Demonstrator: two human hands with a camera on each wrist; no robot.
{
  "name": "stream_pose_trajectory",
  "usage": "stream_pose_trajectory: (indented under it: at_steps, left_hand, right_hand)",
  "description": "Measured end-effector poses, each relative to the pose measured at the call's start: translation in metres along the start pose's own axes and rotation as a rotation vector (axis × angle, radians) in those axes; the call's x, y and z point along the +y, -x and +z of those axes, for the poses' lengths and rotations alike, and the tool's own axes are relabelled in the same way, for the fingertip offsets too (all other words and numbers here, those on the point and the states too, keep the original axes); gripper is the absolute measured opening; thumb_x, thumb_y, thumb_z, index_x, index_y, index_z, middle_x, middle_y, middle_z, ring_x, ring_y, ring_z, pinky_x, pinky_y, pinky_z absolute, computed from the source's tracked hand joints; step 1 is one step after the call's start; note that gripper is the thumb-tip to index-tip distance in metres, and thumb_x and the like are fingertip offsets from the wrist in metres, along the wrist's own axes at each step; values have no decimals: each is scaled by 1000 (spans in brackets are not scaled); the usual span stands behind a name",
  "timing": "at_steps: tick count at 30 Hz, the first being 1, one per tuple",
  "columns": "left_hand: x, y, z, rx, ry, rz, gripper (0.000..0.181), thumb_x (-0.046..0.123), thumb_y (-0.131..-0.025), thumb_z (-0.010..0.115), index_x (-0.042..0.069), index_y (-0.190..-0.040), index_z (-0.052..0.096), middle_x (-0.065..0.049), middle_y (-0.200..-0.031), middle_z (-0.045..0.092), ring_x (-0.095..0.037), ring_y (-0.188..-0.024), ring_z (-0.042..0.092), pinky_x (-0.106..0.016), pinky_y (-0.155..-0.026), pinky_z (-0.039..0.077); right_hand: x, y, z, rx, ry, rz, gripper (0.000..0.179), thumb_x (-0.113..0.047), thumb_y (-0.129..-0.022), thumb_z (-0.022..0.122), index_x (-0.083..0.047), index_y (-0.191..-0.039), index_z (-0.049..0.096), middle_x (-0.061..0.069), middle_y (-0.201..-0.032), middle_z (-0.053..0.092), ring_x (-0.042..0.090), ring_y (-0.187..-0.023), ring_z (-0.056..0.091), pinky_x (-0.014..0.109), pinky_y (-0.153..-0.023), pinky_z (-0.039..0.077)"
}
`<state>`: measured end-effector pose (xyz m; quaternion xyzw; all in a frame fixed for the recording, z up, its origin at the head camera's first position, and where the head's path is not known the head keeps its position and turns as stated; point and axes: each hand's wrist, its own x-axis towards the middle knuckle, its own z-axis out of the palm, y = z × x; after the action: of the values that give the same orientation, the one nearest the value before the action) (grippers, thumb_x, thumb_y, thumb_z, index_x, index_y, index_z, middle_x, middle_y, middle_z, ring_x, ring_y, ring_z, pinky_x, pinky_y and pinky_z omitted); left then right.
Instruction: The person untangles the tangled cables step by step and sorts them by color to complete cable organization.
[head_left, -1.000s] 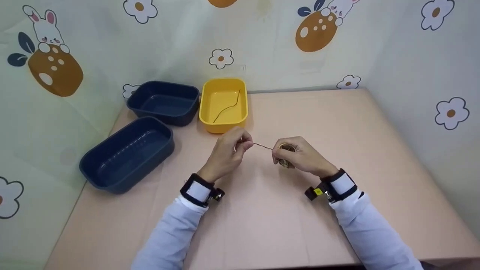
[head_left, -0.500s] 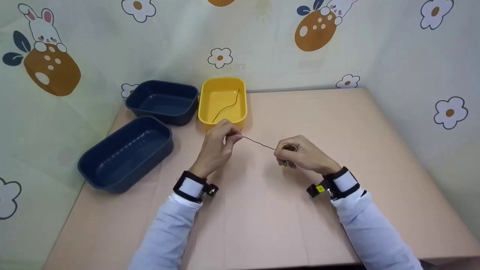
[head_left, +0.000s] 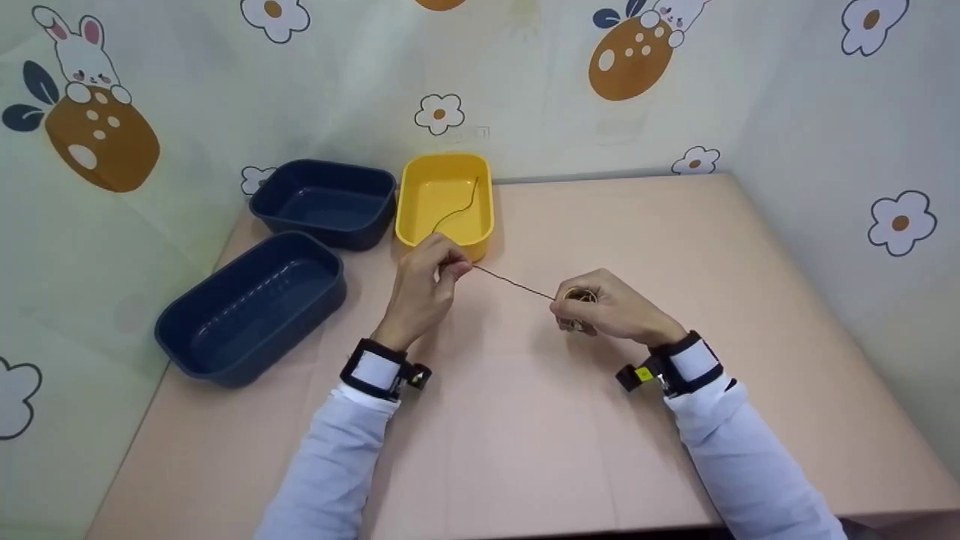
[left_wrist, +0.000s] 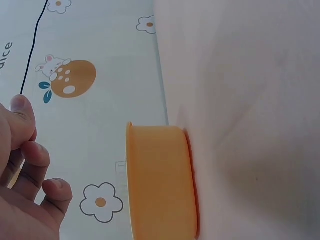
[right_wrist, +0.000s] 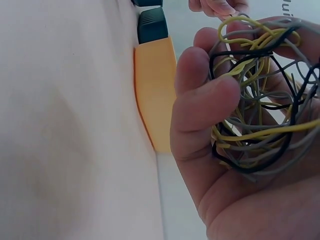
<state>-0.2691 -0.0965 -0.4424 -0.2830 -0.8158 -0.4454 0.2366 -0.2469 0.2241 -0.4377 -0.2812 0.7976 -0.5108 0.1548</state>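
Observation:
A thin dark wire (head_left: pixel 514 283) stretches, slightly wavy, between the two hands above the table. My left hand (head_left: pixel 421 292) pinches it between thumb and forefinger, near the front of the yellow box (head_left: pixel 422 199). The left wrist view shows the wire (left_wrist: pixel 33 47) rising from those fingertips. My right hand (head_left: pixel 619 311) grips a round tangle of wires (right_wrist: pixel 277 134) in yellow, grey and black, its fingers curled about the bundle. Inside the yellow box lies a single dark wire (head_left: pixel 454 214), bent in an S; my left hand hides its lower end.
Two dark blue boxes stand left of the yellow one: the back box (head_left: pixel 322 201) close beside it, the front box (head_left: pixel 251 307) set at a slant. All rest on a pink-covered table (head_left: pixel 517 450). A patterned cloth wall (head_left: pixel 540 105) rises behind.
My left hand has moved left and away from the right hand, so a longer stretch of wire shows between them. The right hand has shifted slightly right with the tangle.

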Motion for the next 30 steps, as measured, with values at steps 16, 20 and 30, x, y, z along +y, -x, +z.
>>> stream_pose_trajectory:
  at_steps: [16, 20, 30]
  left_hand:
    - [-7, -2, -9, 92, -74, -70, 9, 0, -103, 78, 1, -95, 75, -15, -96, 72, -24, -88, 67, -26, -82, 54]
    - [-9, -2, -11, 97, -81, -73, 9, 0, -103, 78, 1, -95, 75, -16, -96, 72, -23, -88, 67, -26, -81, 53]
    - [-14, -3, -15, 141, -106, -72, 10, 2, -103, 79, 1, -94, 75, -14, -94, 72, -22, -84, 67, -24, -77, 50]
  right_hand:
    - [0, 2, -5, 14, 38, 45, 28, -15, -108, 67, -8, -83, 75, 5, -71, 63, 9, -57, 50, 21, -55, 39]
    - [1, 2, -7, -2, 12, 47, 28, -15, -110, 65, -6, -86, 76, 7, -74, 64, 11, -59, 51, 21, -55, 42]
    - [0, 5, -11, -12, -34, 63, 29, -15, -112, 63, 3, -93, 76, 6, -76, 65, 11, -62, 53, 21, -55, 45]
